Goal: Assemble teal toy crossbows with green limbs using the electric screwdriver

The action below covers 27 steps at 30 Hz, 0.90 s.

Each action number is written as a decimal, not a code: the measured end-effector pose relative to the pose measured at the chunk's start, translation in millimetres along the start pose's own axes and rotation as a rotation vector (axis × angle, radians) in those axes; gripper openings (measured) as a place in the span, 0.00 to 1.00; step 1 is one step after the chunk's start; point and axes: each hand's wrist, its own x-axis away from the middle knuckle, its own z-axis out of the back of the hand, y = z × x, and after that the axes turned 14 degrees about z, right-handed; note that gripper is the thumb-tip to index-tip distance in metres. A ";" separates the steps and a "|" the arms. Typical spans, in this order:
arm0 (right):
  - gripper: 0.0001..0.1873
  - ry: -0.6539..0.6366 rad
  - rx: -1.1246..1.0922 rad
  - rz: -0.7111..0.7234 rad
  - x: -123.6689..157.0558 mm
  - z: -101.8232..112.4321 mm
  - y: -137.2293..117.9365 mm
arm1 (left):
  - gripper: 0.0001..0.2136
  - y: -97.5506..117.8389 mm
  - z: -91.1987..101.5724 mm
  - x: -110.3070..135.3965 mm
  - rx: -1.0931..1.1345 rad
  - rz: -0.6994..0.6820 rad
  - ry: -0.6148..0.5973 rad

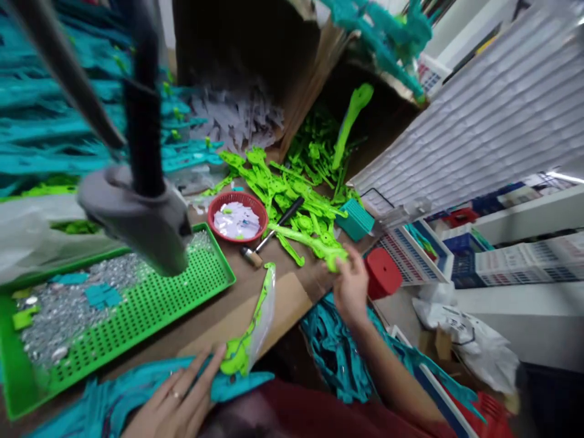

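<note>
My right hand (352, 285) grips the wide end of a long lime-green plastic part (310, 241) at the right of the table; its thin end points left over the pile. At the bottom, my left hand (180, 392) lies with fingers stretched over teal plastic parts (146, 377). Its fingertips are at the base of another lime-green part (237, 356) with a whitish translucent strip (263, 316) along its side. That part stretches over a tan cardboard strip (287, 301). A hammer (278, 228) with a black handle rests against the pile of lime-green parts (292, 194).
A red basket (214, 228) holds white pieces. On the left, a green perforated tray (182, 304) contains small silvery pieces. A grey tool head (137, 219) hangs in front. Cardboard boxes (314, 73) stand behind. Right are a teal block (354, 220) and a red container (382, 272).
</note>
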 end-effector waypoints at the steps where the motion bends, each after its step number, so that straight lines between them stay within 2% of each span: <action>1: 0.25 -0.027 -0.006 -0.081 35.7 2.4 5.0 | 0.21 2.4 4.9 -0.7 -0.004 0.018 -0.027; 3: 0.22 -0.138 0.081 -0.109 84.7 5.4 9.7 | 0.22 6.7 16.1 -5.0 -0.027 0.040 -0.064; 5: 0.23 -0.308 0.265 0.067 100.7 8.8 7.7 | 0.23 9.6 24.9 -10.8 -0.048 0.037 -0.085; 7: 0.27 -0.590 0.461 0.349 91.6 13.8 2.1 | 0.24 10.8 28.2 -14.6 -0.048 0.036 -0.093; 9: 0.30 -0.941 0.608 0.608 71.8 18.5 -4.1 | 0.23 10.8 26.6 -14.8 -0.042 0.029 -0.106; 11: 0.28 -1.242 0.698 0.772 53.5 20.6 -10.3 | 0.21 10.5 22.5 -12.4 -0.042 0.018 -0.108; 13: 0.25 -1.375 0.718 0.865 43.5 20.0 -18.4 | 0.19 10.5 18.3 -9.1 -0.043 0.017 -0.109; 14: 0.25 -1.380 0.692 0.884 42.6 19.0 -23.9 | 0.18 10.7 16.6 -7.8 -0.040 0.021 -0.101; 16: 0.24 -1.302 0.586 0.875 50.6 15.5 -37.5 | 0.17 11.3 14.0 -5.8 -0.027 0.034 -0.088; 18: 0.19 -1.166 0.455 0.818 70.8 9.6 -51.2 | 0.17 12.0 12.5 -4.5 -0.004 0.046 -0.083; 20: 0.13 -1.091 0.373 0.800 98.1 1.2 -60.4 | 0.18 12.5 11.8 -3.3 0.013 0.057 -0.097; 21: 0.13 -1.064 0.366 0.816 111.3 -3.1 -62.4 | 0.18 12.8 11.6 -2.7 0.019 0.065 -0.104; 23: 0.20 -1.029 0.375 0.834 130.8 -8.6 -61.8 | 0.17 13.3 11.5 -1.4 0.025 0.081 -0.118; 25: 0.26 -0.998 0.334 0.727 136.6 -6.8 -57.5 | 0.17 13.7 11.6 -0.4 0.023 0.084 -0.141; 27: 0.23 -0.916 0.277 0.503 130.3 1.5 -50.7 | 0.18 13.7 11.9 -0.1 0.019 0.076 -0.156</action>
